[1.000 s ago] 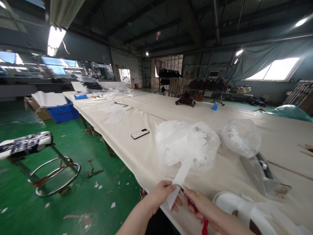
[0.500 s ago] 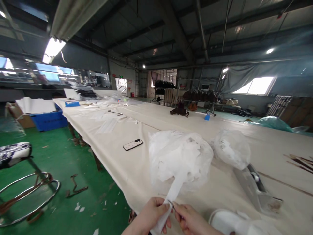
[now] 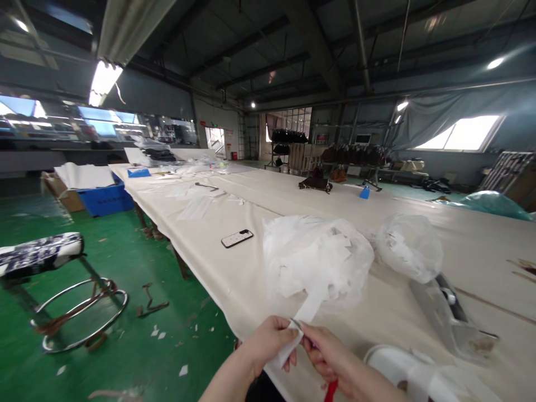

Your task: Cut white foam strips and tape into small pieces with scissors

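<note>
My left hand (image 3: 270, 341) is closed on the lower end of a white strip (image 3: 313, 304). The strip runs up to the clear plastic bag (image 3: 278, 254) full of white pieces on the table. My right hand (image 3: 329, 353), closed, meets the left at the strip. It grips a slim tool whose red handle (image 3: 330, 391) sticks out below the palm. A dark pointed metal tip (image 3: 295, 322) shows over the strip between the hands; the fingers hide the tool's middle, so its exact kind is unclear.
A phone (image 3: 237, 238) lies left of the bag on the cloth-covered table (image 3: 251, 273). To the right are a smaller filled bag (image 3: 412, 245), a grey tape-dispenser-like holder (image 3: 456, 321) and a white round container (image 3: 387, 363). A stool (image 3: 42, 251) stands left on the green floor.
The view has turned slightly left, so table things appear farther right. Both hands are higher in view, still together at the strip; the tool's red handle has come into sight.
</note>
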`<action>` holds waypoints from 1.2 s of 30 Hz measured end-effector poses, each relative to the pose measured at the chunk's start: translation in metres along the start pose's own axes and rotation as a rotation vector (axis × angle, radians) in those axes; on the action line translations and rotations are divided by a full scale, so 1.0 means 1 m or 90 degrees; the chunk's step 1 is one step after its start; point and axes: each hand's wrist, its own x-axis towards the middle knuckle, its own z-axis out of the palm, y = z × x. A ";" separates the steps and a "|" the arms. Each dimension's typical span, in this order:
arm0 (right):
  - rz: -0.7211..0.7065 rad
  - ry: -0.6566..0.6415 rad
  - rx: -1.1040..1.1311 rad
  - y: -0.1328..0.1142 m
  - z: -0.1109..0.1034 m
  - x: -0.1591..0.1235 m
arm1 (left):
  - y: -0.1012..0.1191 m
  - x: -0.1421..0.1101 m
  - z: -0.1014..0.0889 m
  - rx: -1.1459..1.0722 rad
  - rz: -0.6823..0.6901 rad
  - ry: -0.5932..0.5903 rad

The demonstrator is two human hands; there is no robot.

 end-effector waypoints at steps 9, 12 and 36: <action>0.008 0.022 -0.016 -0.069 -0.011 0.025 | 0.045 0.010 -0.012 0.179 -0.013 0.091; 0.013 0.034 -0.034 -0.061 -0.025 0.006 | 0.044 0.005 0.000 0.150 0.022 0.104; -0.184 0.633 -0.185 0.124 -0.166 -0.184 | -0.027 0.033 0.248 0.189 -0.072 -0.256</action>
